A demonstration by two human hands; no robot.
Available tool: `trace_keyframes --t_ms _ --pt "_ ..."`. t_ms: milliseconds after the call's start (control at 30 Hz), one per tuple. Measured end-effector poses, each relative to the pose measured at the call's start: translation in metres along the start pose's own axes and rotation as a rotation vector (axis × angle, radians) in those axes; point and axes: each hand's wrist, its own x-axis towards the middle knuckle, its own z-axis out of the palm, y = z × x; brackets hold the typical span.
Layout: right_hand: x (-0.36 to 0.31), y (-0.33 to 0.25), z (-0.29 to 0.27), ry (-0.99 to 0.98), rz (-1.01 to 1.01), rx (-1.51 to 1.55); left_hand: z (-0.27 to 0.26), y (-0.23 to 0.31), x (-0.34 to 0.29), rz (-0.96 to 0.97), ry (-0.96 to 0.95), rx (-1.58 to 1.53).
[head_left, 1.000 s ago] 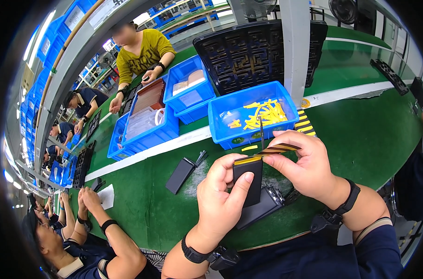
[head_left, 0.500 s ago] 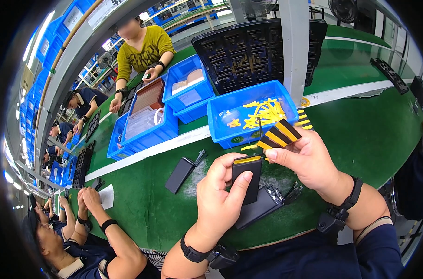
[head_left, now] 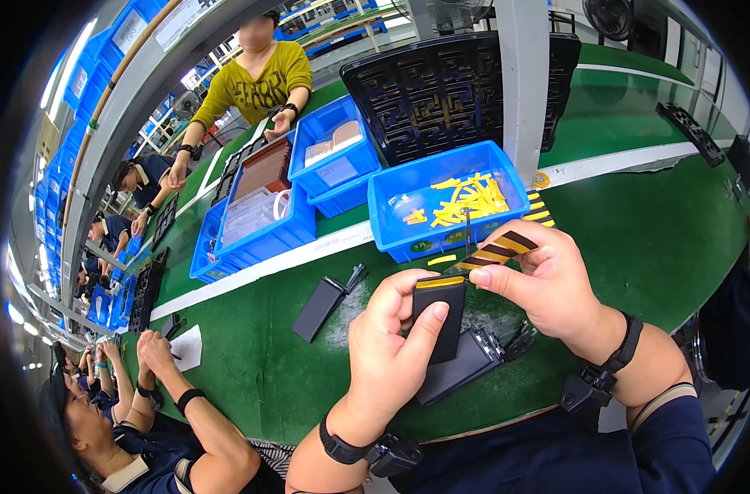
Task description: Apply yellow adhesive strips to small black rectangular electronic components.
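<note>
green worktop holds a blue bin of yellow strips. at the bin's near side, the left hand grips a black case, yellow along its top, and the right hand pinches a striped sheet.

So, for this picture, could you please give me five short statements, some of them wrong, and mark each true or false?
1. The left hand holds an upright, flat black case with a yellow strip at its top. True.
2. The right hand holds nothing. False: the right hand grips a flat piece with dark and yellow stripes.
3. Loose yellow strips lie inside an open blue bin. True.
4. The person across the table wears a red top. False: that top is yellow-green.
5. Another flat black case lies on the green tabletop. True.
</note>
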Motion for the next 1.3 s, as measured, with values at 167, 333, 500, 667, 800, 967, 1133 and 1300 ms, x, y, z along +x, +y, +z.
trace_keyframes --t_ms 167,333,500,667,800,967,1133,1300 --pt "-0.001 0.002 0.001 0.017 -0.043 -0.086 0.002 -0.001 0.001 0.016 -0.001 -0.011" --pt "-0.003 -0.001 0.002 0.019 -0.167 -0.192 0.002 -0.004 -0.001 0.051 -0.001 0.078" --pt "-0.001 0.001 0.004 0.046 -0.101 -0.114 0.003 -0.005 0.0 0.075 0.004 0.104" --pt "-0.004 -0.004 0.008 -0.005 -0.075 -0.155 0.001 -0.002 -0.003 0.126 0.026 0.243" --pt "-0.001 0.002 0.003 0.086 -0.379 -0.383 0.003 -0.004 -0.001 0.113 0.043 0.2" --pt "0.0 0.003 0.009 0.128 -0.65 -0.647 0.005 -0.003 -0.002 0.119 0.043 0.231" --pt "0.001 0.005 0.009 0.164 -0.723 -0.73 0.008 0.001 -0.002 0.232 0.071 0.365" --pt "0.003 0.008 0.009 0.052 -0.733 -0.594 0.007 0.002 0.004 0.381 0.093 0.615"
